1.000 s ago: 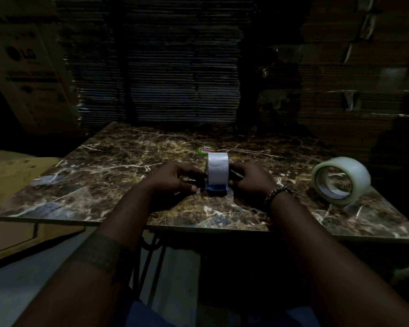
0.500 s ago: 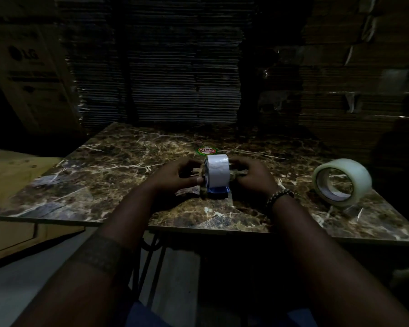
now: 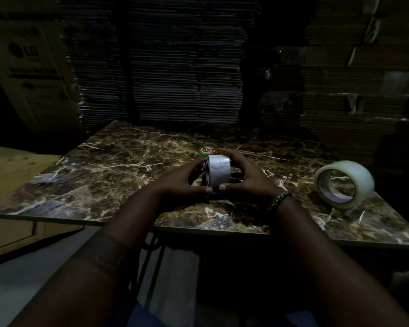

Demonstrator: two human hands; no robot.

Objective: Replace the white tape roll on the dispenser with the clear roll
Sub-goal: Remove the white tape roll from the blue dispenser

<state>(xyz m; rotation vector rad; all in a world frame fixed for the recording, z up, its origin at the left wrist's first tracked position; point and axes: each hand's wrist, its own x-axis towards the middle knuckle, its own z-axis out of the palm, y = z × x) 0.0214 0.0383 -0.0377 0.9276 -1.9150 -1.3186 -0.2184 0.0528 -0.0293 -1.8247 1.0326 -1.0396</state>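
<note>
In the centre of the frame, both hands grasped the white tape roll (image 3: 219,172), held on edge low over the marble counter (image 3: 109,175). The left hand (image 3: 182,182) curled round its left side and the right hand (image 3: 248,178) round its right, thumbs almost meeting at the near rim. The hands hid the dispenser. The clear roll (image 3: 345,182) rested tilted on the counter at the right, well apart. A round sticker (image 3: 207,150) lay just behind the white roll.
</note>
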